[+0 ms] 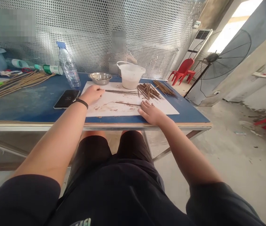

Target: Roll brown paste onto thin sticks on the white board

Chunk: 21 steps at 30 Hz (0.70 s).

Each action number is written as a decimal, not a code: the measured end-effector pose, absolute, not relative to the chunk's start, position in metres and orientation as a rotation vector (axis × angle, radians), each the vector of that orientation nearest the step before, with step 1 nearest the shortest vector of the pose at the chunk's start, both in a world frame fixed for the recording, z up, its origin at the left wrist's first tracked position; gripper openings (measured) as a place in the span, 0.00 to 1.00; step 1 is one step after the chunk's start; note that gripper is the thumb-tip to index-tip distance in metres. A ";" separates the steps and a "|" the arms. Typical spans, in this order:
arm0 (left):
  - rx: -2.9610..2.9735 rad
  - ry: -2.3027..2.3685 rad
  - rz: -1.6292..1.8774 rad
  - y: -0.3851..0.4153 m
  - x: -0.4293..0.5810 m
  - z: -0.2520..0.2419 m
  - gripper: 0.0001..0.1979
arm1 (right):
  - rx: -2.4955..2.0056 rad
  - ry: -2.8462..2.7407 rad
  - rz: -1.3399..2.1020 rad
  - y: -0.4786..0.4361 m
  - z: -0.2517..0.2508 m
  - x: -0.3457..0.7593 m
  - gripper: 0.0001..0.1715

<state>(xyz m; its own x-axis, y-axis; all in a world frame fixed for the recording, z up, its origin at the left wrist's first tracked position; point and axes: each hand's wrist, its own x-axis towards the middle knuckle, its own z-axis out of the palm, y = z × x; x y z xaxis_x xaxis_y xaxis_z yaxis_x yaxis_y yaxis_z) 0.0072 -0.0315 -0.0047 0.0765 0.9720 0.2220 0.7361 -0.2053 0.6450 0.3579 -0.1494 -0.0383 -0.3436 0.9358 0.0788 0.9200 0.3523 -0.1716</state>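
My left hand, fingers curled, pinches the left ends of several thin dark sticks lying across a white board. Nearer to me on the board, a single brown stick lies almost parallel to them. Over its right end, my right hand rests flat with its fingers spread. Just beyond that hand is a loose pile of short brown sticks, and a second, neater bunch of sticks is behind it to the right. Brown smears and crumbs mark the board.
A metal bowl and a white plastic bucket stand at the board's back edge. Left of the board are a phone, an upright plastic bottle and long tan sticks. A perforated metal panel rises behind the table.
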 end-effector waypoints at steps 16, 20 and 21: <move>2.024 1.714 0.848 -0.028 0.006 -0.006 0.15 | -1.725 -2.352 0.203 -0.140 -0.036 0.370 0.57; 2.027 1.709 0.850 -0.029 0.007 -0.006 0.16 | -1.693 -2.364 0.166 -0.158 -0.044 0.376 0.57; 2.019 1.712 0.853 -0.029 0.008 -0.006 0.16 | -1.676 -2.371 0.155 -0.168 -0.046 0.378 0.56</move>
<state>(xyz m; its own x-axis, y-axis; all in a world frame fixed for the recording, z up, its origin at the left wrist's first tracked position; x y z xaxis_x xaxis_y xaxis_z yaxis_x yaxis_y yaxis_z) 0.0075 -0.0293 -0.0061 0.0839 0.9732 0.2140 0.7569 -0.2019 0.6216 0.3783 -0.1680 -0.0463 -0.3175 0.9395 0.1284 0.9148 0.3391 -0.2194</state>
